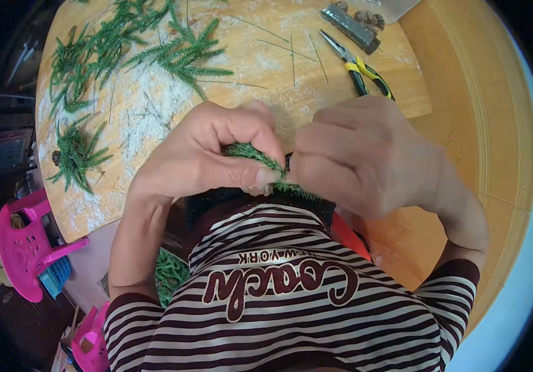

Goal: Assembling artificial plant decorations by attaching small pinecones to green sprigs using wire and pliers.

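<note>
My left hand (pixel 207 152) pinches a green artificial pine sprig (pixel 246 150) between thumb and fingers, close in front of my body. Against the sprig's right end, my right hand (pixel 365 158) is closed, with its fingers bent in. The hand is slightly blurred, and whatever sits between its fingertips is hidden. A few green needles stick out below the place where both hands meet.
On the wooden table (pixel 266 65) lie several pine sprigs (pixel 186 56), thin wires (pixel 292 59), white flakes, yellow-and-black long-nose pliers (pixel 356 65), a grey block (pixel 350 28) and pinecones (pixel 372 20). A pink chair (pixel 21 251) stands at left; more greenery (pixel 170 273) lies beside my left arm.
</note>
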`<move>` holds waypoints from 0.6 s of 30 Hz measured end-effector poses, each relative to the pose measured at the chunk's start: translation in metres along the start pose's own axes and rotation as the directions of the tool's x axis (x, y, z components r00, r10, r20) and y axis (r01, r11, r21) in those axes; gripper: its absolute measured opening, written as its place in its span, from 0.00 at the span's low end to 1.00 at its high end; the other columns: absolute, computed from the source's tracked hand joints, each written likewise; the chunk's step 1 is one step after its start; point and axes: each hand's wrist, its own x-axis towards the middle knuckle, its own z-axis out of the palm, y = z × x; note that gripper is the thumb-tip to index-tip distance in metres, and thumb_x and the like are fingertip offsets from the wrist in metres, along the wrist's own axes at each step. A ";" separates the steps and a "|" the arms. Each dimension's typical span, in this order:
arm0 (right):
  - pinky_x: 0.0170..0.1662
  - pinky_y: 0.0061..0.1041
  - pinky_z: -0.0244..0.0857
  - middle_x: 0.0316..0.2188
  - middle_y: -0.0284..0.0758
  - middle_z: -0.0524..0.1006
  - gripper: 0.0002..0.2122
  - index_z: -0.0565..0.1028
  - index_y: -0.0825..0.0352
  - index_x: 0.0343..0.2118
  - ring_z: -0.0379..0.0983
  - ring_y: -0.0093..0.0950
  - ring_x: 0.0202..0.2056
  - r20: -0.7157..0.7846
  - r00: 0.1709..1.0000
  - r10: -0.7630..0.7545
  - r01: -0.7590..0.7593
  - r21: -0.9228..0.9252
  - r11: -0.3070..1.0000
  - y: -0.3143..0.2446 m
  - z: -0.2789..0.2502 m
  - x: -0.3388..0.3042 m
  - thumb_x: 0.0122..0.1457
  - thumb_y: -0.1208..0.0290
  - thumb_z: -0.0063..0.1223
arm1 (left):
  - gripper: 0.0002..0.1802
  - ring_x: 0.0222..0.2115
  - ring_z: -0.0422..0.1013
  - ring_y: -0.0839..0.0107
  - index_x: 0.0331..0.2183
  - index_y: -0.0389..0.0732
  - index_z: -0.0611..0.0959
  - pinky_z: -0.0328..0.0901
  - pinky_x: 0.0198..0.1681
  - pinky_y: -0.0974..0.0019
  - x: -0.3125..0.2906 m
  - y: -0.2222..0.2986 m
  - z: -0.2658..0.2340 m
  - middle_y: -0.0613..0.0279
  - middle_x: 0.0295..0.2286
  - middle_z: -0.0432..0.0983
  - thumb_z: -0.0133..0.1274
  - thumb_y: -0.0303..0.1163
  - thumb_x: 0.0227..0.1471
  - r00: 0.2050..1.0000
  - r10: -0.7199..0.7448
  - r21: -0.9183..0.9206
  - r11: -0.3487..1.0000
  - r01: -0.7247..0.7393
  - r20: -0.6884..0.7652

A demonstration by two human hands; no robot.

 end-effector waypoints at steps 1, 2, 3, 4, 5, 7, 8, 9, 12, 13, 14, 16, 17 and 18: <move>0.18 0.22 0.55 0.18 0.28 0.62 0.06 0.69 0.66 0.21 0.62 0.24 0.18 0.028 0.998 0.053 -0.054 0.034 0.998 0.001 0.002 -0.003 0.39 0.77 0.55 | 0.05 0.29 0.65 0.74 0.26 0.35 0.80 0.59 0.37 0.70 0.000 0.000 0.000 0.67 0.22 0.71 0.57 0.21 0.41 0.994 0.112 0.165 0.980 -0.109 -0.006; 0.19 0.23 0.55 0.17 0.29 0.62 0.06 0.69 0.66 0.21 0.61 0.25 0.18 0.058 0.993 0.104 -0.107 0.067 0.992 0.001 0.004 -0.006 0.41 0.78 0.55 | 0.05 0.29 0.65 0.74 0.26 0.35 0.80 0.59 0.37 0.70 -0.001 0.002 0.002 0.67 0.22 0.71 0.57 0.21 0.41 0.994 0.105 0.159 0.982 -0.103 -0.004; 0.19 0.23 0.55 0.17 0.29 0.62 0.06 0.69 0.66 0.21 0.61 0.25 0.18 0.058 0.993 0.107 -0.111 0.073 0.991 0.002 0.008 -0.008 0.41 0.78 0.55 | 0.06 0.29 0.63 0.73 0.26 0.35 0.80 0.58 0.37 0.69 -0.002 0.006 0.004 0.66 0.22 0.71 0.59 0.24 0.40 0.989 0.146 0.337 0.933 -0.125 -0.038; 0.20 0.23 0.56 0.18 0.30 0.62 0.05 0.69 0.67 0.23 0.61 0.27 0.18 0.058 0.978 0.201 -0.208 0.159 0.965 0.004 0.012 -0.010 0.44 0.78 0.54 | 0.07 0.30 0.62 0.71 0.26 0.35 0.80 0.57 0.37 0.68 -0.003 0.010 0.007 0.65 0.22 0.70 0.60 0.26 0.40 0.980 0.191 0.505 0.853 -0.135 -0.062; 0.21 0.23 0.56 0.18 0.31 0.63 0.04 0.69 0.67 0.24 0.61 0.28 0.18 0.067 0.954 0.292 -0.300 0.242 0.923 0.005 0.015 -0.012 0.47 0.79 0.53 | 0.09 0.30 0.61 0.69 0.26 0.35 0.81 0.56 0.36 0.67 -0.003 0.011 0.008 0.65 0.22 0.70 0.61 0.28 0.39 0.968 0.241 0.656 0.743 -0.133 -0.076; 0.22 0.24 0.56 0.18 0.32 0.63 0.03 0.69 0.68 0.25 0.60 0.29 0.18 0.083 0.920 0.383 -0.388 0.324 0.863 0.007 0.012 -0.013 0.50 0.79 0.52 | 0.09 0.29 0.59 0.70 0.25 0.35 0.80 0.56 0.36 0.67 -0.004 0.008 0.009 0.65 0.21 0.69 0.61 0.28 0.39 0.961 0.253 0.634 0.763 -0.126 -0.114; 0.23 0.23 0.56 0.18 0.33 0.64 0.02 0.70 0.69 0.26 0.61 0.30 0.19 0.120 0.883 0.454 -0.461 0.410 0.787 0.009 0.003 -0.012 0.52 0.79 0.50 | 0.09 0.29 0.58 0.70 0.25 0.35 0.80 0.56 0.36 0.67 -0.006 0.005 0.009 0.66 0.21 0.67 0.61 0.28 0.39 0.950 0.268 0.613 0.781 -0.117 -0.161; 0.24 0.23 0.57 0.19 0.34 0.64 0.01 0.70 0.69 0.27 0.61 0.30 0.19 0.165 0.839 0.519 -0.527 0.487 0.696 0.012 -0.006 -0.010 0.53 0.79 0.49 | 0.09 0.29 0.57 0.71 0.25 0.34 0.80 0.55 0.36 0.66 -0.007 0.003 0.009 0.67 0.20 0.66 0.61 0.28 0.39 0.936 0.283 0.592 0.798 -0.110 -0.207; 0.24 0.23 0.58 0.19 0.35 0.65 0.02 0.71 0.70 0.29 0.62 0.30 0.20 0.118 0.829 0.547 -0.515 0.542 0.664 0.013 -0.009 -0.010 0.55 0.78 0.49 | 0.06 0.29 0.60 0.72 0.26 0.35 0.80 0.56 0.37 0.68 -0.007 0.000 0.004 0.67 0.21 0.69 0.59 0.25 0.40 0.948 0.247 0.436 0.889 -0.138 -0.203; 0.24 0.23 0.58 0.20 0.35 0.66 0.03 0.72 0.70 0.30 0.62 0.30 0.21 0.024 0.861 0.508 -0.444 0.520 0.729 0.012 -0.008 -0.009 0.54 0.78 0.50 | 0.05 0.28 0.62 0.72 0.26 0.35 0.80 0.57 0.38 0.69 -0.007 -0.001 0.004 0.67 0.21 0.70 0.59 0.23 0.40 0.953 0.229 0.351 0.924 -0.149 -0.197; 0.25 0.23 0.59 0.20 0.35 0.66 0.04 0.72 0.70 0.31 0.63 0.30 0.21 -0.070 0.885 0.460 -0.372 0.489 0.789 0.011 -0.008 -0.008 0.53 0.77 0.51 | 0.05 0.28 0.62 0.72 0.26 0.35 0.80 0.57 0.38 0.69 -0.008 -0.001 0.003 0.67 0.21 0.70 0.59 0.23 0.40 0.954 0.228 0.353 0.924 -0.149 -0.194; 0.24 0.22 0.59 0.20 0.34 0.66 0.05 0.73 0.70 0.31 0.64 0.29 0.22 -0.088 0.931 0.354 -0.294 0.393 0.871 0.013 -0.004 -0.006 0.52 0.76 0.52 | 0.06 0.29 0.62 0.73 0.27 0.35 0.81 0.57 0.37 0.71 -0.008 -0.001 0.003 0.67 0.21 0.70 0.59 0.24 0.41 0.969 0.167 0.181 0.974 -0.133 -0.184; 0.24 0.22 0.59 0.21 0.33 0.66 0.06 0.73 0.69 0.32 0.65 0.27 0.22 -0.090 0.966 0.241 -0.206 0.291 0.934 0.014 -0.002 -0.004 0.51 0.75 0.53 | 0.06 0.29 0.61 0.74 0.27 0.34 0.81 0.57 0.36 0.72 -0.008 -0.002 0.004 0.67 0.21 0.70 0.59 0.25 0.42 0.975 0.137 0.093 0.988 -0.122 -0.175; 0.24 0.21 0.60 0.21 0.32 0.67 0.07 0.73 0.69 0.32 0.66 0.26 0.23 -0.078 0.989 0.126 -0.110 0.181 0.977 0.016 -0.002 -0.003 0.50 0.74 0.53 | 0.06 0.29 0.61 0.74 0.27 0.34 0.81 0.57 0.36 0.72 -0.007 -0.003 0.003 0.67 0.21 0.70 0.59 0.25 0.42 0.975 0.141 0.097 0.987 -0.126 -0.170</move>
